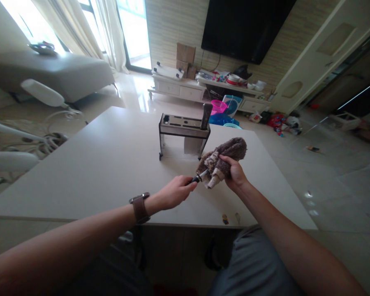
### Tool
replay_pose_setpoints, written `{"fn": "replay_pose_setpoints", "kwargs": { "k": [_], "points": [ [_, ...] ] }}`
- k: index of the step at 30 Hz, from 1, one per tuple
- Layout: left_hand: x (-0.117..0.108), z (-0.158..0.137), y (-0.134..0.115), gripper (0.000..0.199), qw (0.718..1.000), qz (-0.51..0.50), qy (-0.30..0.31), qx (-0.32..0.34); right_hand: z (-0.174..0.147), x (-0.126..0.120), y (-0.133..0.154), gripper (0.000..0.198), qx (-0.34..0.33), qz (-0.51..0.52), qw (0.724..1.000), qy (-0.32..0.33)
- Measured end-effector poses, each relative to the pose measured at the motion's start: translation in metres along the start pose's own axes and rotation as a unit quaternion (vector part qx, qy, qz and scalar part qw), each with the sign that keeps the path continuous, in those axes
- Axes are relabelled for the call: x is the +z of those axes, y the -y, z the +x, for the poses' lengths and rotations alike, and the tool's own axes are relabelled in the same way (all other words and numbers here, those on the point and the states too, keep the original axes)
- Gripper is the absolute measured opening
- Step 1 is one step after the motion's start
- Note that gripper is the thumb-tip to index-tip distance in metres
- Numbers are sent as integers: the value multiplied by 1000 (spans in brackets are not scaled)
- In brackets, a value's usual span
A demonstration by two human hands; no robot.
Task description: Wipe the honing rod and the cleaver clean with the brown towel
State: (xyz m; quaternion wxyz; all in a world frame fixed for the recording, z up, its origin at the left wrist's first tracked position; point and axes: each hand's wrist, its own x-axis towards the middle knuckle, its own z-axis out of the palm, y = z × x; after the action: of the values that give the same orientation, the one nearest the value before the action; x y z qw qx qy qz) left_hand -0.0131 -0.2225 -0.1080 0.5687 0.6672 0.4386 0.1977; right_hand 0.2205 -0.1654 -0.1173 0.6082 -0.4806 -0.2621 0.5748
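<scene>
My left hand (176, 192), with a watch on its wrist, is closed around the black handle of a knife (196, 178). Most of the blade is hidden in the folds of a brown and beige cloth (231, 153). My right hand (235, 174) grips that cloth from the right side, thumb on top. Just beyond the hands a slotted knife block (181, 126) with clear sides stands upright on the white table (111, 172). One dark-handled knife (206, 116) sits in its right end, its wide blade showing below.
Two small stickers, one a yellow figure (225, 218), are at the table's near edge. White chairs (43, 92) stand at the left. Past the table are a pink basket (218, 107), a low white cabinet (179, 90) and a wall-mounted television (243, 28).
</scene>
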Motion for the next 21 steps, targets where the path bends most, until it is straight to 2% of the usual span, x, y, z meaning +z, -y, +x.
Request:
{"fn": "replay_pose_setpoints", "kwargs": {
  "k": [21],
  "points": [
    [1,2,0,42,1000,3,-2,-3,-1,2,-3,20,5,1,1000,2]
  ]
}}
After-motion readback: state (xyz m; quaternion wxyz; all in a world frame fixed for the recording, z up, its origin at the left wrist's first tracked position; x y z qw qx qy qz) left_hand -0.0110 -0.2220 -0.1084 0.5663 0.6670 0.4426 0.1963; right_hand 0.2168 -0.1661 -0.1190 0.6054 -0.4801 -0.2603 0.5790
